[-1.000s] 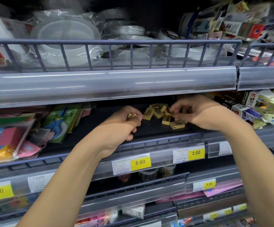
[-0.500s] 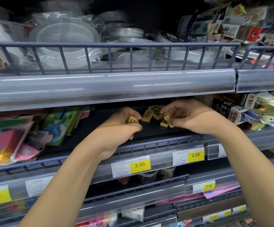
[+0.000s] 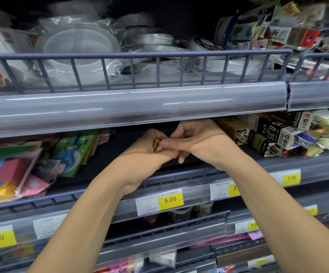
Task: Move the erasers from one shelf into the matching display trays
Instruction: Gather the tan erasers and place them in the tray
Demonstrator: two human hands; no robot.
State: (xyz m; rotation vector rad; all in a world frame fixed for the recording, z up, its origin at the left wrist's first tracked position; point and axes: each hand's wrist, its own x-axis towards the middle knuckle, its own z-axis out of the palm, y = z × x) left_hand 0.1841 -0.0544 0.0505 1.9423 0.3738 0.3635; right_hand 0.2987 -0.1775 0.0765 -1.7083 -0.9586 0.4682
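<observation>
Both hands meet over the dark middle shelf (image 3: pixel 104 166). My left hand (image 3: pixel 145 150) is cupped and grips small tan erasers (image 3: pixel 157 144), whose edges show between the fingers. My right hand (image 3: pixel 197 142) is pressed against the left one, its thumb and fingers pinching at the same erasers. The hands hide the patch of shelf behind them, so no loose erasers show there.
The upper shelf's rail (image 3: pixel 136 107) hangs just above the hands. Boxed pencil leads (image 3: pixel 274 133) crowd the right of the shelf, and coloured packets (image 3: pixel 75 152) the left. A low wire fence (image 3: pixel 179 178) with price tags runs along the front edge.
My right hand left the eraser pile and came left to join my left hand. The loose erasers seen earlier on the shelf are out of sight now.
</observation>
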